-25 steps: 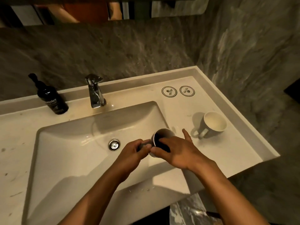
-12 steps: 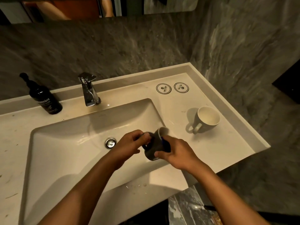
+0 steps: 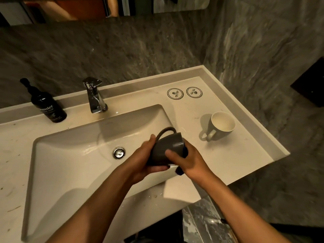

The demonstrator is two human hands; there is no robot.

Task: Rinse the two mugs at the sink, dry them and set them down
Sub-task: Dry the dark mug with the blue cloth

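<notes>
A dark grey mug (image 3: 164, 148) lies tilted on its side over the right end of the sink basin (image 3: 70, 155), its thin handle arching upward. My left hand (image 3: 142, 160) cups the mug's base and lower side. My right hand (image 3: 189, 160) presses a dark blue cloth (image 3: 185, 151) against the mug's rim end; most of the cloth is hidden under the palm. A second grey mug (image 3: 221, 126) with a white inside stands upright on the counter to the right, handle toward me, apart from both hands.
A chrome faucet (image 3: 94, 97) stands behind the basin, no water running. A dark pump bottle (image 3: 49, 106) sits at the back left. Two round printed coasters (image 3: 175, 93) lie at the back right. The counter's raised edge (image 3: 254, 113) meets a stone wall.
The held mug has turned from mouth-up to lying on its side with the handle on top. My right hand with the cloth has shifted from inside the mouth to the outside near the rim.
</notes>
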